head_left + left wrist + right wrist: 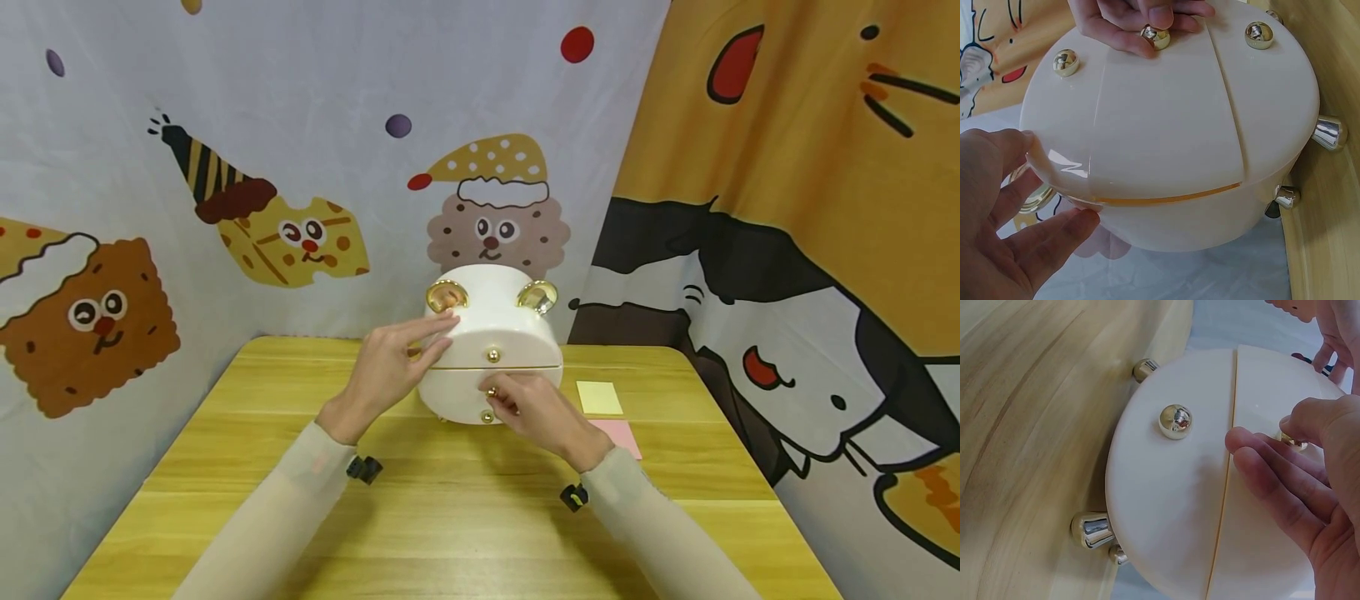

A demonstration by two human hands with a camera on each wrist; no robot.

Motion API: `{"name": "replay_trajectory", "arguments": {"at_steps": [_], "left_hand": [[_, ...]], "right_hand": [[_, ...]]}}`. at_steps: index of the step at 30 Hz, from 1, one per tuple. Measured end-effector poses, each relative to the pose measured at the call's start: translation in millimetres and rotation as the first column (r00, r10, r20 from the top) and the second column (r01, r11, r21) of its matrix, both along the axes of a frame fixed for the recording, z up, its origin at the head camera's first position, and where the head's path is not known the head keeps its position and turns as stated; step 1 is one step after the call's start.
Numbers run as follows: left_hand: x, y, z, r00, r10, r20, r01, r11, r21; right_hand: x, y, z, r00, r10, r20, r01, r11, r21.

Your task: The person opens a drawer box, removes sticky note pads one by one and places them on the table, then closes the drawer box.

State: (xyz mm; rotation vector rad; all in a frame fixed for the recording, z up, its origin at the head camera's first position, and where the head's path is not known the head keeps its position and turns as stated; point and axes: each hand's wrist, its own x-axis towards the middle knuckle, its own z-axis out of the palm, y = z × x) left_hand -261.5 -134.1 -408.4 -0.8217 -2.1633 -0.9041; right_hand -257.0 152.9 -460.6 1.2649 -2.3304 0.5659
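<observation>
A rounded white box (517, 333) with gold ears, gold knobs and short gold feet stands at the far part of the table. My right hand (536, 408) pinches its middle gold knob (1155, 37) between thumb and fingers. In the left wrist view, the middle drawer front (1166, 119) sits slightly forward of the lower front (1272, 94), with a thin tan gap along its side edge. With fingers nearly straight, my left hand (386, 362) rests on the box's upper left side. An upper knob (492, 355) and a lower knob (1175, 421) show untouched.
To the right of the box lie a yellow paper square (599, 397) and a pink one (619, 437), partly behind the right wrist. A printed cloth (300, 100) hangs behind the wooden table (465, 517), and another patterned cloth (825, 208) hangs on the right.
</observation>
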Motion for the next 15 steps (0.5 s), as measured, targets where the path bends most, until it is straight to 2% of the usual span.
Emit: {"name": "replay_trajectory", "arguments": {"at_steps": [6,15], "left_hand": [[-0.6,0.4,-0.7,1.0,-0.003,-0.012,0.003,1.0,-0.002],[-1.4,-0.4,-1.2,1.0,-0.011,-0.016,0.01,1.0,-0.007]], "right_hand": [[3.3,0.6,-0.4,1.0,0.016,-0.001,-0.016,1.0,0.0],[6.5,1.3,-2.8,0.998,0.032,-0.047,-0.032,0.999,-0.006]]}}
